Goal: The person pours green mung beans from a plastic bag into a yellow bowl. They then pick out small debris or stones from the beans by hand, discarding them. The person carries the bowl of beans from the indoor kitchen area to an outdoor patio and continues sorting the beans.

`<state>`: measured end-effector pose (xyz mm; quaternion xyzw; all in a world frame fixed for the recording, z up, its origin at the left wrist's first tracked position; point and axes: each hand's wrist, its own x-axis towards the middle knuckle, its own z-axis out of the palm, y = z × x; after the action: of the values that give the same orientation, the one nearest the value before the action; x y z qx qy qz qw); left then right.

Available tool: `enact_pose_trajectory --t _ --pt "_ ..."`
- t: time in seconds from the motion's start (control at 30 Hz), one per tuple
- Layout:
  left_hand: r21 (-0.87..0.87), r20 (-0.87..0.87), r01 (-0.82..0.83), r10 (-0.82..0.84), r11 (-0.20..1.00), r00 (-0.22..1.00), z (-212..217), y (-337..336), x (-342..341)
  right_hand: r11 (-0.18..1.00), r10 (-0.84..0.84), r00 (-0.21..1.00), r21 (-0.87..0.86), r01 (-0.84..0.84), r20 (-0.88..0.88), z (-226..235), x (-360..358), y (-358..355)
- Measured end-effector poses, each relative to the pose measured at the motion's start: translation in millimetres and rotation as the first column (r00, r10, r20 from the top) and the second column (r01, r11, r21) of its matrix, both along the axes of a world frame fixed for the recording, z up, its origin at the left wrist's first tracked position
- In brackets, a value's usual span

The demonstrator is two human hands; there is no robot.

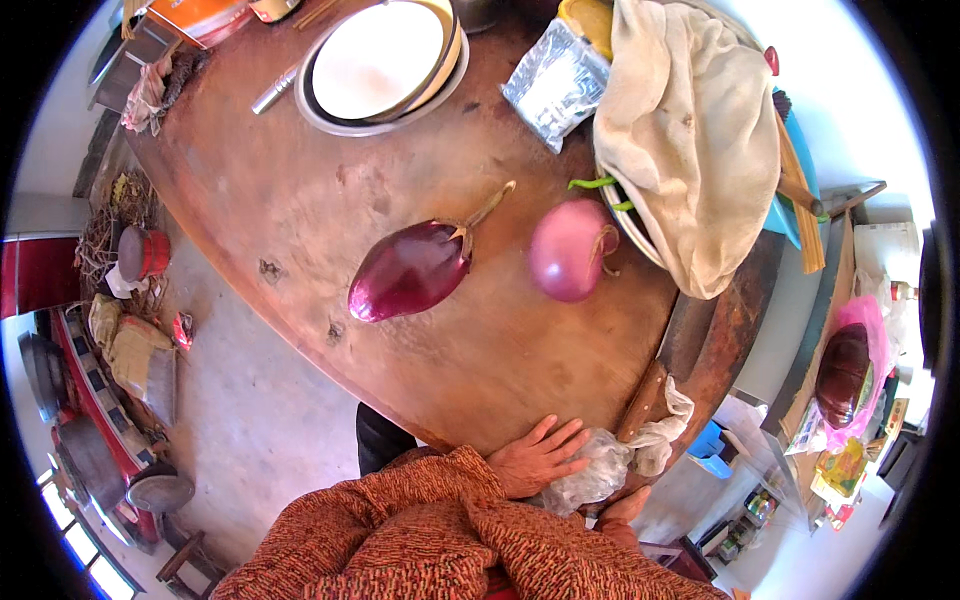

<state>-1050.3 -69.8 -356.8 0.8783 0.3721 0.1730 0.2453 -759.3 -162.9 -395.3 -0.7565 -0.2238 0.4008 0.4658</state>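
My left hand [540, 458] lies flat near the front edge of the brown tabletop [480, 370], fingers stretched out and touching or just beside a crumpled clear plastic bag [592, 468]. At the table's edge, on the bag's other side, is my right hand [624, 506]; its fingers are mostly hidden, so its grip cannot be made out. Farther in lies a glossy purple eggplant [412, 270] with its stem pointing up and right. To its right sits a round purple onion [568, 250]. Green chilies [594, 183] poke out from under a beige cloth [690, 130].
A white bowl [378, 58] rests in a metal dish at the back, with a silver handle [273, 92] beside it. A clear packet [556, 84] leans near the cloth. At right, a dark object in a pink bag [872, 360] lies beyond the table; pans [160, 490] stand at left.
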Motion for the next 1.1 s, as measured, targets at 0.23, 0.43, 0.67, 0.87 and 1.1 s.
enact_pose_trajectory --t 0.23,0.43,0.67,0.87,1.1 --pt "-0.066 0.011 0.041 -0.04 0.997 0.999 -15.0 8.3 -7.5 0.961 0.22 0.971 -0.192 -0.199 0.097 -11.1 12.7 -5.1" --pt "-0.012 -0.032 0.036 -0.036 0.999 0.999 -33.6 19.2 4.2 0.99 0.132 0.991 -0.062 -0.13 0.031 -43.8 23.2 7.6" --pt "0.089 -0.015 -0.002 0.004 0.996 1.0 -63.5 20.5 19.7 0.998 0.058 0.998 -0.039 -0.059 -0.008 -57.9 26.6 13.8" --pt "0.092 -0.019 0.016 -0.014 0.996 1.0 -69.6 18.5 25.5 0.996 0.057 0.996 -0.068 -0.053 0.068 -50.6 14.3 26.5" --pt "0.086 -0.031 0.026 -0.024 0.996 0.999 -78.9 6.1 27.7 0.987 -0.04 0.999 -0.159 0.039 -0.001 -53.2 18.3 17.9"
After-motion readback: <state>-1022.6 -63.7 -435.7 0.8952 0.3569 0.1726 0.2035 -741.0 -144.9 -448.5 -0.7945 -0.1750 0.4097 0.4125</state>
